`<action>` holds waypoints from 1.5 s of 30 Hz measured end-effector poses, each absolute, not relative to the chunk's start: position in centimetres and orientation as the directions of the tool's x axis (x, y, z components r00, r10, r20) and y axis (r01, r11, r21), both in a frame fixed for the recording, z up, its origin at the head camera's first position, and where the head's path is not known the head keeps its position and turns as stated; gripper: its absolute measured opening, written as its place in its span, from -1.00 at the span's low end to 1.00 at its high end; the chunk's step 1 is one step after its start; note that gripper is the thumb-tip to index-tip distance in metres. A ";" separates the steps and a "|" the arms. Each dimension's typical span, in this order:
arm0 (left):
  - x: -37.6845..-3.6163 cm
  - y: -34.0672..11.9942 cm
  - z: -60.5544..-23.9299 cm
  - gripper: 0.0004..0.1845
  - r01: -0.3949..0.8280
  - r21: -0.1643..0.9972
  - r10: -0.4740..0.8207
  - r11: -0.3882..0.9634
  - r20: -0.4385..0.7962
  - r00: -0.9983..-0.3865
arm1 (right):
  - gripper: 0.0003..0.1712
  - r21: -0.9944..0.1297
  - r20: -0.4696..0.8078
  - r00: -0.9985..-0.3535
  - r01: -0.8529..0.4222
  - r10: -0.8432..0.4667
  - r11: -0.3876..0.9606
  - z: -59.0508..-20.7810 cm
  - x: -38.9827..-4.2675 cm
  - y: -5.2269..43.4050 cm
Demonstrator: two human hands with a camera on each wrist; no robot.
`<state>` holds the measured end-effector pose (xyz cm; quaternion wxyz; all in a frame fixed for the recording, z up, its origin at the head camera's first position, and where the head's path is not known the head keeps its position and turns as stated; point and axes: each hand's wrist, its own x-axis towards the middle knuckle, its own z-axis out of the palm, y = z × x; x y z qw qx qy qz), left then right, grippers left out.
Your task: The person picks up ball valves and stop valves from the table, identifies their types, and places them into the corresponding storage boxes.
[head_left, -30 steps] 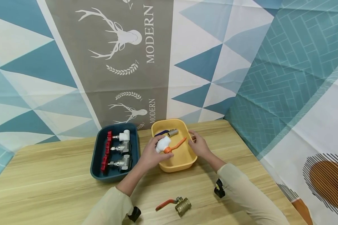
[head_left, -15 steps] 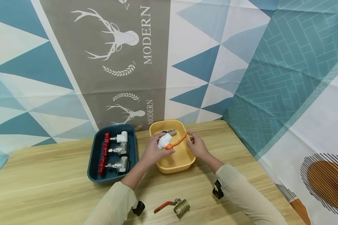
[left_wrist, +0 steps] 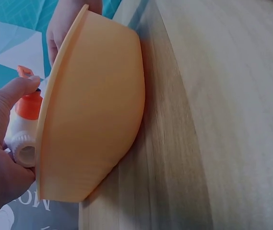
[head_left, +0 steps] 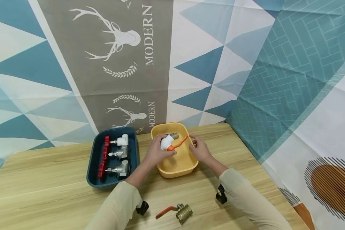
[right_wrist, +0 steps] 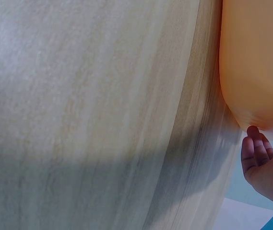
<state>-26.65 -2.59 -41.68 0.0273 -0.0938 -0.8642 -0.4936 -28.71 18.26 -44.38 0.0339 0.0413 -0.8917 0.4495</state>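
In the head view my left hand holds a white plastic ball valve with an orange lever handle, over the yellow bin. The left wrist view has the thumb pressing the orange part of this valve, beside the bin's rim. My right hand grips the bin's right rim, its fingers against the outer wall in the right wrist view. Partly hidden behind the white valve, a metal valve lies inside the bin.
A dark blue bin at left holds several angle valves with red handles. On the wooden table, nearer me, lies a brass ball valve with a red lever. A patterned cloth wall stands behind.
My left hand has shifted the white valve slightly away from me and to the right over the yellow bin. The right hand stays at the rim. The head view has turned slightly.
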 end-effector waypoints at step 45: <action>-30.4 -1.3 -42.0 -0.22 0.244 0.623 0.245 0.743 0.086 -0.966 | -0.50 -0.796 0.066 -0.997 -0.080 -0.046 0.600 -44.4 -28.8 18.4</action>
